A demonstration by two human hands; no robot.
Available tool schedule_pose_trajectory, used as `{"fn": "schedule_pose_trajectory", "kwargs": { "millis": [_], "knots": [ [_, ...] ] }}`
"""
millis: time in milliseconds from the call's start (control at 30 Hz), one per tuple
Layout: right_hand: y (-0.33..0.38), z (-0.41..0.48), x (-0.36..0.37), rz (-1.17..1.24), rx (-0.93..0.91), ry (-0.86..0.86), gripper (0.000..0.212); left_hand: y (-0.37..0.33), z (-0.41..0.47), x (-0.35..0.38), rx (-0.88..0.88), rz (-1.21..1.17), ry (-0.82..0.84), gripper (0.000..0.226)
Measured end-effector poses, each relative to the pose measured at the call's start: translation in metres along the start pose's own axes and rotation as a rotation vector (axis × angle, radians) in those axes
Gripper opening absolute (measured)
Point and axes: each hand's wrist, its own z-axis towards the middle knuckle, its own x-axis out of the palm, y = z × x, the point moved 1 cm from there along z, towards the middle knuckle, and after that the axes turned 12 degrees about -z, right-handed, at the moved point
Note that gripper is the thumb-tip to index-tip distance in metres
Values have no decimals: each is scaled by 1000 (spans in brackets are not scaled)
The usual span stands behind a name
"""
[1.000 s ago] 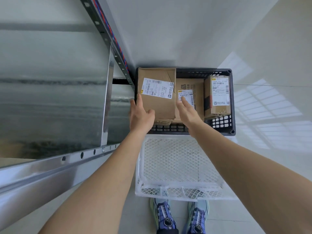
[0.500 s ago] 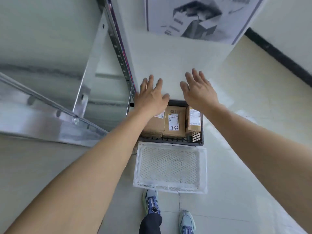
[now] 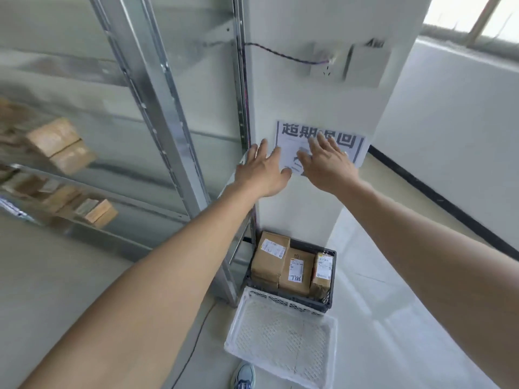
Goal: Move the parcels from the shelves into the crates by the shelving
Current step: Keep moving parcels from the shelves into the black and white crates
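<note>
left hand (image 3: pixel 262 172) spread, empty | right hand (image 3: pixel 325 164) spread, empty | parcels (image 3: pixel 60 146) on shelves (image 3: pixel 157 181) far left of both | left hand nearer

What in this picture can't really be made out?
- Head view, parcels on the shelves: motion blur hides their labels and count.
- Wall sign: left hand and right hand cover its middle.
- Black crate: lower layers hidden under three top parcels.
</note>
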Motion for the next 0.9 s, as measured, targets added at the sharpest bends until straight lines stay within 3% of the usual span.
{"fn": "schedule_pose_trajectory", "kwargs": {
  "millis": [467, 900],
  "knots": [
    [116, -92, -140, -13, -290, -163, 66, -4, -161, -146, -112, 14, -237, 66],
    [336, -173, -158, -26, -596, -211, 67, 147, -326, -247, -364, -11, -405, 65]
  ]
}}
